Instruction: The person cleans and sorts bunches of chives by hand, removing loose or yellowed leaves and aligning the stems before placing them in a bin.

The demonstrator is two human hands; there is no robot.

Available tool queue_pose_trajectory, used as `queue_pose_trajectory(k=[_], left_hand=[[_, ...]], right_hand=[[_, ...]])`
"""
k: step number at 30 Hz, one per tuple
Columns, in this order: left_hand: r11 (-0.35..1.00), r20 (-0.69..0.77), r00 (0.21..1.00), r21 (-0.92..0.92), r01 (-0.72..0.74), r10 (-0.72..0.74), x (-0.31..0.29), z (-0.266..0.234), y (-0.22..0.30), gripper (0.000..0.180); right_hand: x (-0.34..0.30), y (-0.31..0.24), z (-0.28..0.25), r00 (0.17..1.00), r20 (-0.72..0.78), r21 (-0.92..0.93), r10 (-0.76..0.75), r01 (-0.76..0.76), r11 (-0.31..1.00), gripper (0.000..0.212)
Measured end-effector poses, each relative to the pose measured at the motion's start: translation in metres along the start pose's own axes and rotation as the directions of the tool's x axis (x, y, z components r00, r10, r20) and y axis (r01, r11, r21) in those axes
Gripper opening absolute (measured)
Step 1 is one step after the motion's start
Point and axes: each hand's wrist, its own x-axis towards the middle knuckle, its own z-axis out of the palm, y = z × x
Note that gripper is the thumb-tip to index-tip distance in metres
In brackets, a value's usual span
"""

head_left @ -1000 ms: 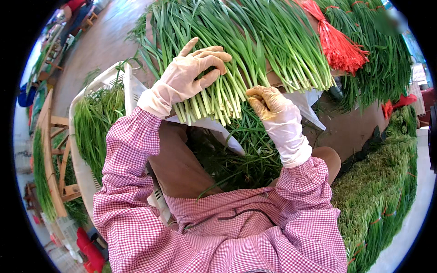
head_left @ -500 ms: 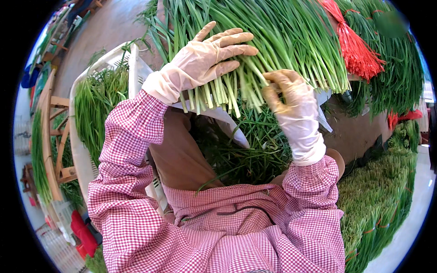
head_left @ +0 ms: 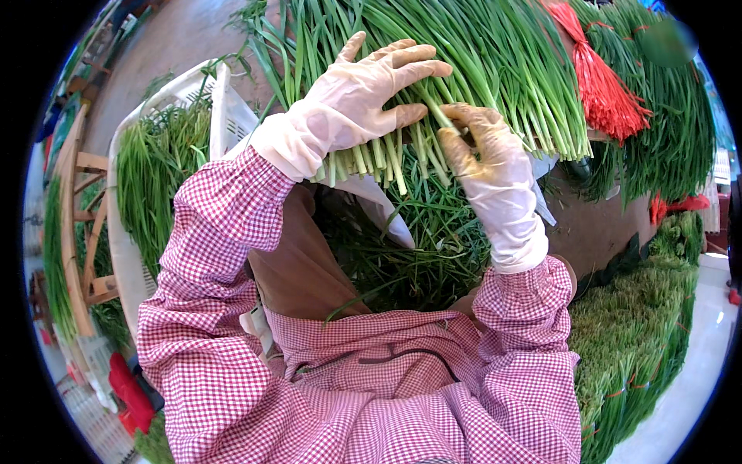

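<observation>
A thick layer of garlic chives point(head_left: 495, 62) lies before me, green leaves pointing away and pale cut ends toward me. My left hand point(head_left: 352, 97), in a thin whitish glove, rests flat on the chives with its fingers spread. To its right, my right hand point(head_left: 487, 155), gloved with yellow-stained fingertips, pinches the pale end of a chive stalk point(head_left: 434, 108) between thumb and fingers. Whether more than one stalk is in that pinch, I cannot tell. Below both hands, loose chive leaves point(head_left: 433, 240) fill the space between my knees, beside a white sheet point(head_left: 390, 216).
A white plastic basket point(head_left: 219, 108) holding chives stands at my left, with a wooden frame point(head_left: 77, 247) beyond it. Red ties point(head_left: 599, 89) lie on the chives' right side. Tied chive bundles point(head_left: 676, 116) are at far right, and more bundles point(head_left: 634, 332) line the floor at lower right.
My left hand has shifted slightly right and up, still spread on the chives. My right hand has moved a little up and left, keeping its pinch at a stalk end.
</observation>
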Motion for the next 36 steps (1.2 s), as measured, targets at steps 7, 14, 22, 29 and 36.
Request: queue_pose_trajectory(k=[7,14,22,29,36], left_hand=[[0.999,0.032,0.999,0.032,-0.004,0.003,-0.004,0.0,-0.003,0.05],[0.996,0.083,0.995,0.07,-0.058,0.052,-0.006,0.004,-0.009,0.049],[0.992,0.09,0.994,0.108,-0.066,0.056,-0.004,0.006,-0.008,0.047],[0.991,0.09,0.993,0.102,-0.089,0.08,-0.003,0.008,-0.01,0.047],[0.99,0.083,0.993,0.102,-0.095,0.087,-0.002,0.011,-0.013,0.046]], right_hand=[[0.004,0.007,0.0,0.996,-0.035,0.083,-0.082,0.085,0.993,0.029],[0.004,0.004,0.0,0.935,0.181,-0.401,-0.304,0.353,0.845,0.029],[0.006,0.012,-0.004,0.913,0.263,-0.391,-0.313,0.397,0.83,0.031],[-0.005,0.011,-0.013,0.87,0.336,-0.263,-0.362,0.455,0.851,0.042],[-0.012,0.016,-0.013,0.857,0.274,-0.365,-0.436,0.512,0.778,0.041]])
